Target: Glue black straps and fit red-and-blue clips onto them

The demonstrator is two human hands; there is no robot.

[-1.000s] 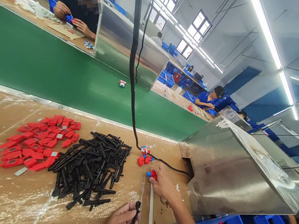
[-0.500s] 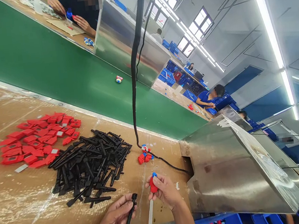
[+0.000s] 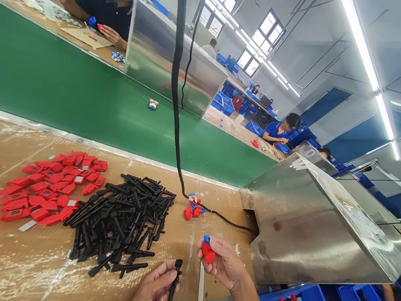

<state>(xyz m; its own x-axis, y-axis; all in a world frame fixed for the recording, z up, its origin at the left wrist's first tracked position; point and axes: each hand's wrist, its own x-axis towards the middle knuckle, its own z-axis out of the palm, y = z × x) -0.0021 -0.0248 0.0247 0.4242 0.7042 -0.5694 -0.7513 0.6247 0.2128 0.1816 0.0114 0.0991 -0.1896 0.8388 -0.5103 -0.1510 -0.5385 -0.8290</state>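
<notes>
My left hand [image 3: 150, 297] pinches a thin black plastic stick [image 3: 173, 282] near the bench's front edge, its top end pointing up. My right hand [image 3: 223, 264] holds a small red part with a blue cap [image 3: 207, 251] just right of that stick, a short gap between the two pieces. A heap of the same black sticks [image 3: 120, 222] lies left of both hands. Flat red pieces [image 3: 47, 189] are spread farther left. A small cluster of red and blue parts [image 3: 193, 209] sits beyond my right hand.
A black cable [image 3: 178, 90] hangs down to the bench and runs into a stainless steel hood [image 3: 314, 229] on the right. A green conveyor belt [image 3: 71, 97] carries one small part [image 3: 152, 103]. Other people work across the belt. Blue bins sit below the bench edge.
My right hand lifted the red and blue part off the bench and drew it toward me. My left hand raised the black stick closer to it. The part on the belt drifted left.
</notes>
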